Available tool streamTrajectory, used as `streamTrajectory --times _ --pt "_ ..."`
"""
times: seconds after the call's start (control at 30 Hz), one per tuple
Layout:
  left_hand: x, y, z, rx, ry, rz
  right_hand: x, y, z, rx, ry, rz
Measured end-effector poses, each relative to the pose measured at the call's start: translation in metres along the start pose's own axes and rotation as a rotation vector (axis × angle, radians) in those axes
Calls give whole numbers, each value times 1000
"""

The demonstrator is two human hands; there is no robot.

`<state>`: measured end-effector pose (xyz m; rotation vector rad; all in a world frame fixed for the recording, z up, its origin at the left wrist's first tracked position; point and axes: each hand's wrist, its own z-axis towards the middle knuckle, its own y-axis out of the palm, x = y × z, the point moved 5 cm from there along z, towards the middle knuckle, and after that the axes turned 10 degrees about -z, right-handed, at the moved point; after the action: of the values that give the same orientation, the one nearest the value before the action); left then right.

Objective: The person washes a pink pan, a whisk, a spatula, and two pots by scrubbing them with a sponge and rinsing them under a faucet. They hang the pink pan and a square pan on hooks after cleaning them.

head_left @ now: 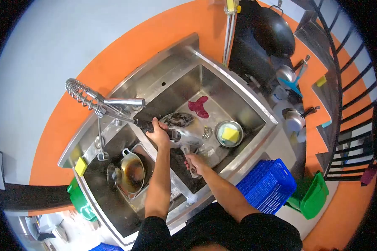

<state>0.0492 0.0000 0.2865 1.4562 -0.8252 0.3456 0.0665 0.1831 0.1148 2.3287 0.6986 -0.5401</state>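
My left hand (pixel 158 133) is wrapped round the black grip of the spray faucet (pixel 145 125), whose nozzle points into the right sink basin. In my right hand (pixel 197 164) is the handle of a metal pan (pixel 188 133), held tilted under the nozzle. Dark patches show on the pan, and part of it is hidden by the nozzle. Beside it stands a round metal bowl (pixel 223 143) with whitish liquid and a yellow sponge (pixel 230 134) in it. A dark red cloth or glove (pixel 199 107) lies on the basin floor.
The left basin (pixel 113 205) holds a stained two-handled pot (pixel 132 172) and a lid (pixel 112 173). Another yellow sponge (pixel 81 166) sits on the left rim. Blue baskets (pixel 266 184) and a green bin (pixel 314 196) stand to the right. Pans, including a wok (pixel 274 31), lie beyond.
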Motion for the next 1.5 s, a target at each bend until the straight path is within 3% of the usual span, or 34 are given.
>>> streamTrajectory --times 0.03,0.13,0.23,0.27,0.3,0.33,0.4,0.47,0.53,0.6,0.67,0.73,0.8,0.83,0.87,0.93,1.0,1.1,1.2,1.43,1.5 --pt "2 3 -2 67 119 173 -4 1 -2 27 -19 -39" --pt "-4 0 21 175 169 267 10 -5 12 156 33 -98" --pt "0 -18 38 100 58 497 29 -20 33 155 50 -196" --pt "-7 -29 43 118 110 479 27 -19 29 158 28 -175" --pt "-13 -39 47 135 162 462 27 -20 22 99 -13 56" --pt "12 -18 18 294 209 690 25 -21 25 35 9 124" --pt "11 -26 7 237 180 501 11 -19 19 40 84 48" --pt "13 -14 -23 247 -24 274 2 -18 30 2 113 115" --pt "21 1 -50 287 -49 256 7 -12 46 -54 158 173" --pt "22 2 -60 239 -60 228 -12 -7 49 -62 -41 55" --pt "16 -4 -58 313 -133 170 -12 0 41 -63 -55 -39" --pt "10 -12 -44 222 -40 275 -21 5 32 258 -204 -493" --pt "12 -4 -24 206 139 297 -35 16 11 257 -274 -637" --pt "7 1 -8 163 29 11 -28 15 9 289 -289 -695" --pt "13 11 0 185 66 52 -21 12 6 332 -301 -755" --pt "15 20 23 23 67 -62 -32 17 -22 346 -363 -776" --pt "33 46 16 163 167 45 -29 15 -46 378 -406 -785" --pt "28 41 20 91 154 -33 -55 20 -76 486 -812 -1055" --pt "21 42 3 35 89 -59 -55 25 -96 460 -640 -1173" --pt "22 39 29 39 146 -125 -20 6 -107 491 -655 -1223" --pt "32 46 36 35 203 -117 -10 1 -103 589 -786 -1355"
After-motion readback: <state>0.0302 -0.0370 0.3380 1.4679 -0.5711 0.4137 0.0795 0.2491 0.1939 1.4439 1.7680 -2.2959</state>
